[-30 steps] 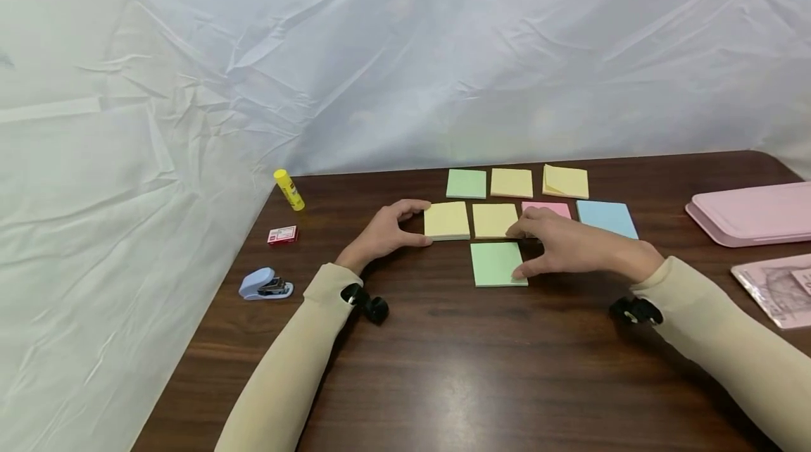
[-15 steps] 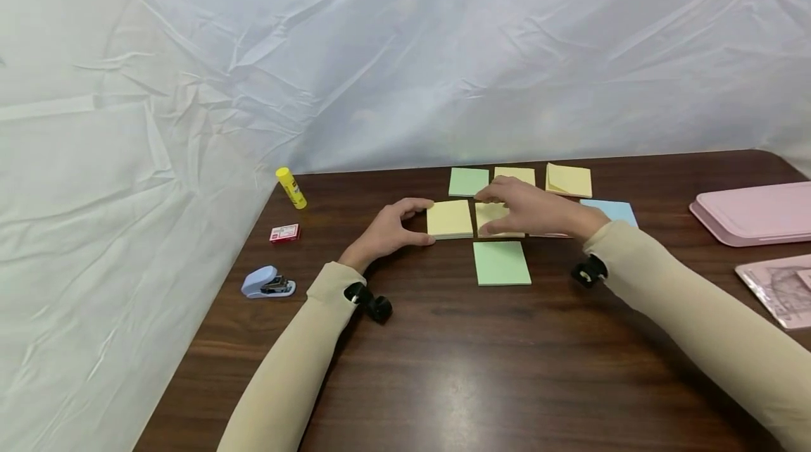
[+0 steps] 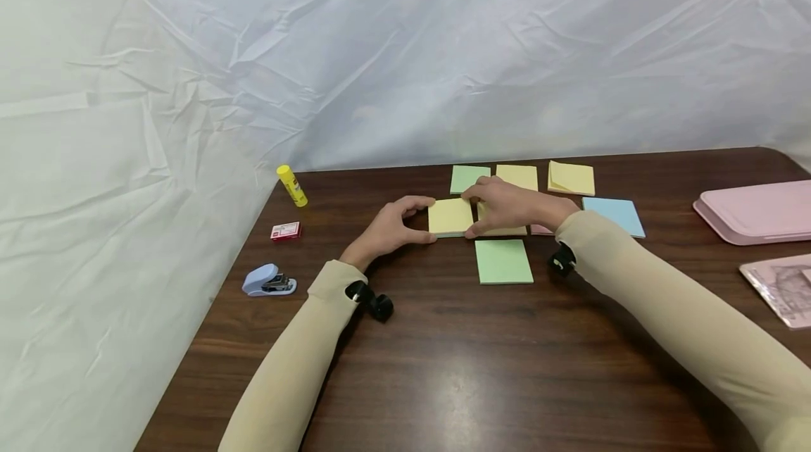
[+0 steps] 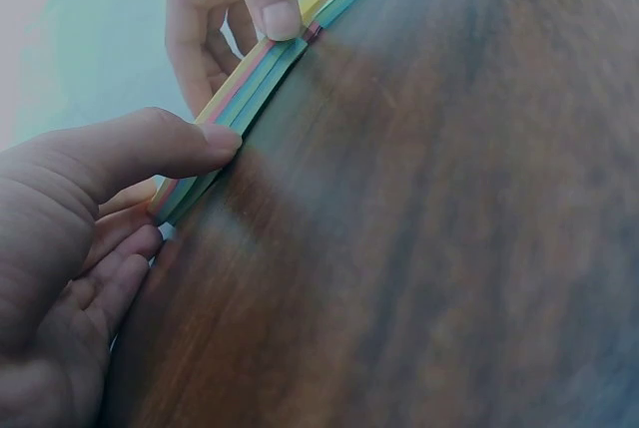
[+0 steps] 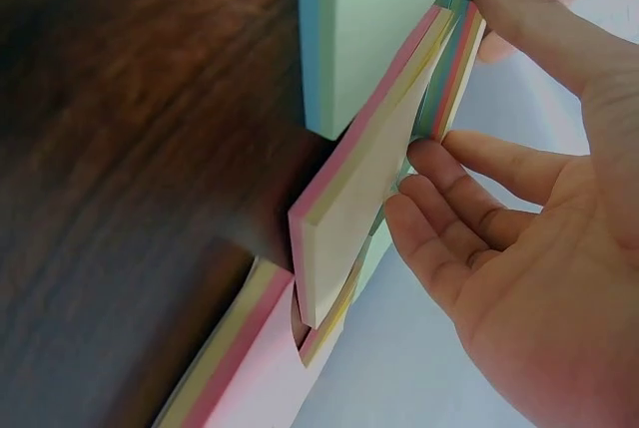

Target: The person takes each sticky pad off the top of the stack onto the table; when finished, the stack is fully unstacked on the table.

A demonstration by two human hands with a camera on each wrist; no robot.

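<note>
A yellow sticky-note pad (image 3: 448, 216) lies on the dark wooden table (image 3: 481, 367), in a row of pads. My left hand (image 3: 424, 222) grips its left side, thumb at the front edge and fingers at the back. My right hand (image 3: 469, 213) reaches over a second yellow pad (image 3: 507, 230) and pinches the first pad's right side. In the left wrist view my left hand's thumb (image 4: 190, 144) presses the pad's striped edge (image 4: 250, 89). The right wrist view shows the right hand's thumb (image 5: 519, 19) and fingers (image 5: 439, 209) against stacked pad edges (image 5: 359, 209).
A green pad (image 3: 503, 261) lies in front; green (image 3: 467, 177), yellow (image 3: 518, 176) and loose yellow (image 3: 571, 178) pads behind; a blue pad (image 3: 614, 215) to the right. A glue stick (image 3: 291, 186), red box (image 3: 284, 231) and stapler (image 3: 269, 282) sit left. A pink tray (image 3: 754, 212) is far right.
My right hand has left the green pad and moved left and back, across the second yellow pad, to the right side of the pad my left hand holds. The left hand has stayed put.
</note>
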